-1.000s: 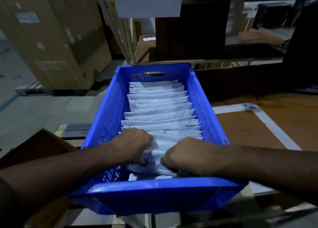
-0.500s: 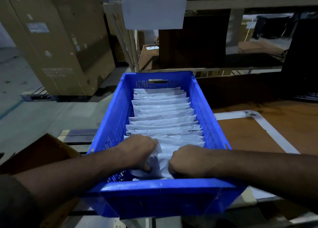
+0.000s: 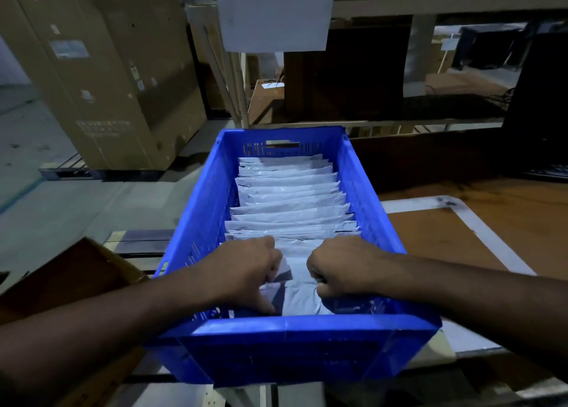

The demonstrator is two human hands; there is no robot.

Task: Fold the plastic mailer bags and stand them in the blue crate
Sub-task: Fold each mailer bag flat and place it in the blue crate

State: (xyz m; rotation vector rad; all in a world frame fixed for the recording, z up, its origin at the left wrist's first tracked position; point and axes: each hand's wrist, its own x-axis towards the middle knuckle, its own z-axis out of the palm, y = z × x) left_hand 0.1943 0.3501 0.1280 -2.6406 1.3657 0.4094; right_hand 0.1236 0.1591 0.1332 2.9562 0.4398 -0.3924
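Both hands are gripping the nearest mailer bag [image 3: 296,286] at the near end of the blue crate [image 3: 285,329]. The left hand [image 3: 246,271] and right hand [image 3: 344,266], fingers curled into the plastic, are sitting farther apart than before, exposing more bag between them.

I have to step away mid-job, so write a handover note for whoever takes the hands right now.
Left hand: grips the nearest mailer bag at its left side.
Right hand: grips the same bag at its right.
That bag sits at the near end of the blue crate.
Done: a row of folded bags stands behind it, back to the far wall.
Left: seat this bag upright, then release.
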